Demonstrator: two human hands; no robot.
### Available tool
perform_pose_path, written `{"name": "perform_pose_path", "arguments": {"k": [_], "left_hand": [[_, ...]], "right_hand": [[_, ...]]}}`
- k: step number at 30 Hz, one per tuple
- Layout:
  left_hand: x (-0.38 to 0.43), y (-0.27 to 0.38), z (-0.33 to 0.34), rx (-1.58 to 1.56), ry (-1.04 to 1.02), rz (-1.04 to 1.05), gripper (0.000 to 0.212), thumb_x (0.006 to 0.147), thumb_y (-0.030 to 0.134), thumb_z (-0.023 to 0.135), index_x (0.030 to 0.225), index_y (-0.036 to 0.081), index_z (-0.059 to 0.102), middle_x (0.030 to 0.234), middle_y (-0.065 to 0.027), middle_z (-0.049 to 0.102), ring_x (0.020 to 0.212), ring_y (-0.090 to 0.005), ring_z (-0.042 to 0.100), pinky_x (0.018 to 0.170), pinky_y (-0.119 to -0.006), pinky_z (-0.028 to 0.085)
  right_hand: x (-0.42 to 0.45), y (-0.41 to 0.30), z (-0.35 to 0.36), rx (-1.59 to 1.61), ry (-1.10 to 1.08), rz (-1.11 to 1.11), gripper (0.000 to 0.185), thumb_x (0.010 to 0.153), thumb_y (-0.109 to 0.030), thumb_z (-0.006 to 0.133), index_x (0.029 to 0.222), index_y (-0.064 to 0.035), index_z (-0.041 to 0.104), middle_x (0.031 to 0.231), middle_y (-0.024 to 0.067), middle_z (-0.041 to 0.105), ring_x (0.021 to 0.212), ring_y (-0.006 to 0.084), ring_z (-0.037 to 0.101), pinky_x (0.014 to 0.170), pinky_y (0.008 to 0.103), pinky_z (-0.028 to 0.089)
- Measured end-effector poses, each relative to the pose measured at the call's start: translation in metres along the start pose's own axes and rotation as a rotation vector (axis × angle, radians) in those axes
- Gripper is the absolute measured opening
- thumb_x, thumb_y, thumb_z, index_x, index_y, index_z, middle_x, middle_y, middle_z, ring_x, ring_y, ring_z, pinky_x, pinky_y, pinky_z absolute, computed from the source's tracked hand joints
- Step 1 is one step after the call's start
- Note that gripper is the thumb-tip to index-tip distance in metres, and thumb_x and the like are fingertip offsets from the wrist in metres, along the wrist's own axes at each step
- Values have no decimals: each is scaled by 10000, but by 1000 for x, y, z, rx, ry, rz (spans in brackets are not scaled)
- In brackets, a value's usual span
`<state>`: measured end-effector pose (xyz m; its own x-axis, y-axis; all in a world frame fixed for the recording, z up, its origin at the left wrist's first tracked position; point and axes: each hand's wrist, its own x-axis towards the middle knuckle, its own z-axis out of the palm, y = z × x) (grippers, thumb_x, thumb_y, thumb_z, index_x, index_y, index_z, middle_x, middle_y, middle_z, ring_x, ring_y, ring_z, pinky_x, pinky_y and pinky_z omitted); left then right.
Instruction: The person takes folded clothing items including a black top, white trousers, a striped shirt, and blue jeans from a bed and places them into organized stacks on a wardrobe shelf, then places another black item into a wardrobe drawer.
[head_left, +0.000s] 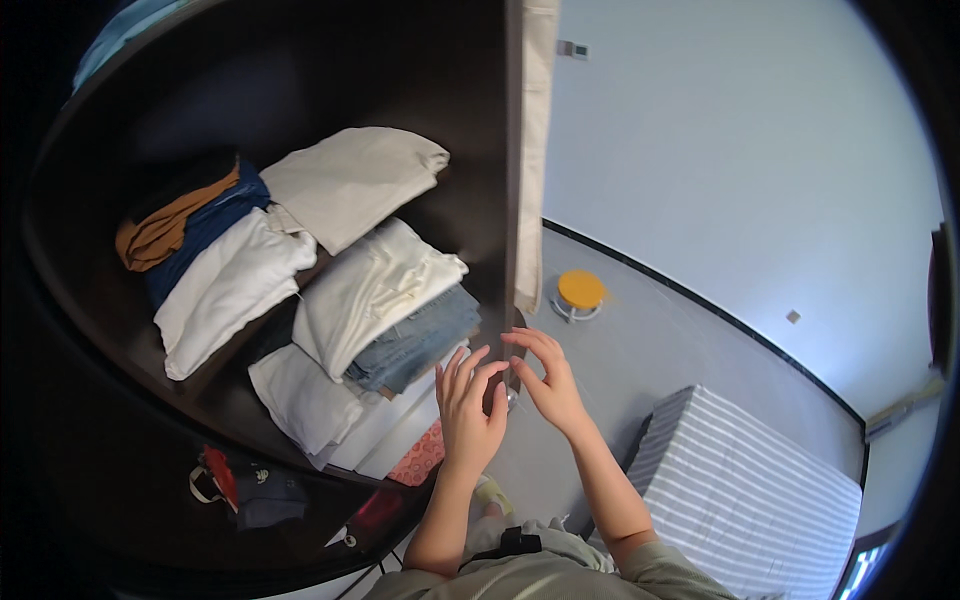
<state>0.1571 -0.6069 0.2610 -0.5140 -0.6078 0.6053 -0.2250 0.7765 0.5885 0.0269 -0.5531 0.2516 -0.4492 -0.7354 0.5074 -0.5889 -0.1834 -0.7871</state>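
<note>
Both of my hands are raised before the dark wooden wardrobe shelf (232, 367), near its right side panel (513, 187). My left hand (472, 409), fingers apart and holding nothing, overlaps the shelf's front edge beside a white box (409, 427). To its right my right hand (551, 386) is also empty, its fingers loosely curved and spread. Close to the left hand lie folded blue jeans (416, 334) under folded cream-white trousers (379, 289). A folded grey-white garment (304, 394) lies at the shelf front, and a red patterned item (420, 454) sits beside the box.
Deeper in lie a folded beige garment (356, 180), a white one (236, 285), and navy (217, 217) and brown (165, 232) clothes. Below is a dark bag (266, 495). A yellow-topped stool (581, 289) and a striped-covered bed (750, 487) stand to the right.
</note>
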Motion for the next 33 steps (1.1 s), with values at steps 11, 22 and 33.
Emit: {"name": "perform_pose_path", "arguments": {"k": [11,22,33], "left_hand": [[-48,54,65,-274,-221,151,329,787,61,561,1113,45,524,1208,-130,512,1192,-373,399,994,-458,311],[-80,85,140,-535,-686,303,362,783,3,542,1140,29,491,1199,-125,528,1181,-317,439,991,-397,336],[-127,81,179,-637,-1060,477,330,790,73,561,1118,61,524,1191,-126,529,1160,-347,441,972,-426,353]], "right_hand": [[-111,11,-83,-110,271,204,294,804,-51,559,1095,-62,599,1131,95,588,1122,267,489,977,363,345],[-210,28,-111,-217,631,469,255,806,-89,560,1055,-95,619,1074,71,614,1061,268,525,923,361,399],[-280,29,-73,-291,884,668,228,819,-117,549,1034,-109,625,1036,79,618,1036,273,528,897,374,408]]}}
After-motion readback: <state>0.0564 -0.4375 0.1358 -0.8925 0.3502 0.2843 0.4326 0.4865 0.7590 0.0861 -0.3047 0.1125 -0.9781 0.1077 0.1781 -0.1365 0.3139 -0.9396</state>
